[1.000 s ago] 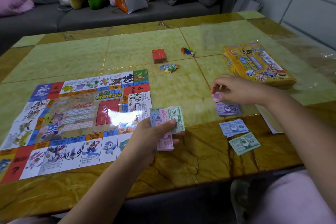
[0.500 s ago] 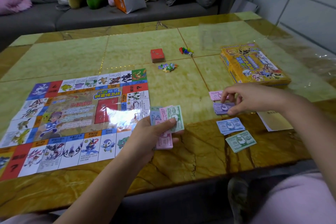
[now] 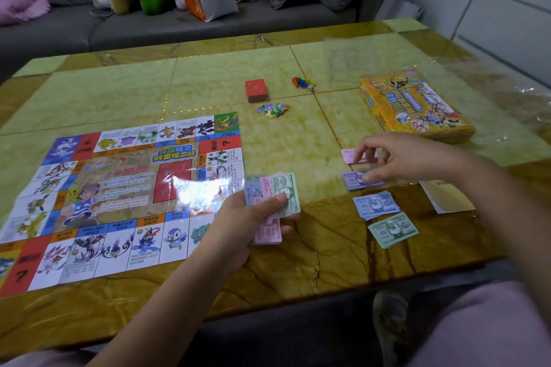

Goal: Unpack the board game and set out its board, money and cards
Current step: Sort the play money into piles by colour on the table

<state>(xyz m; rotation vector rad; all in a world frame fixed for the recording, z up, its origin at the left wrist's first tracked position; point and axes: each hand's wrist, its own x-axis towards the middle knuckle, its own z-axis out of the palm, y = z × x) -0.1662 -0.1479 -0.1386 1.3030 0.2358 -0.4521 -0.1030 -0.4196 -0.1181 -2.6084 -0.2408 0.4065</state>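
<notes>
The game board (image 3: 119, 188) lies unfolded flat on the left half of the table. My left hand (image 3: 241, 226) is shut on a fan of green, pink and blue banknotes (image 3: 277, 197) just right of the board. Four sorted piles of money lie in a column further right: pink (image 3: 346, 155), purple (image 3: 353, 182), blue (image 3: 376, 205) and green (image 3: 393, 229). My right hand (image 3: 399, 158) hovers with its fingers apart over the pink and purple piles, fingertips at the purple one. A red card deck (image 3: 256, 89) sits mid-table.
The yellow game box (image 3: 414, 104) lies at the right, clear plastic wrap (image 3: 507, 92) beside it. Coloured pawns and a die (image 3: 303, 82) and star tokens (image 3: 273, 110) lie near the deck. A folded sheet (image 3: 447, 197) rests under my right wrist. A sofa with plush toys stands behind the table.
My right hand laid a pink note on the table as a new pile, then drew back toward the purple pile. My left hand has kept still with its fan of notes.
</notes>
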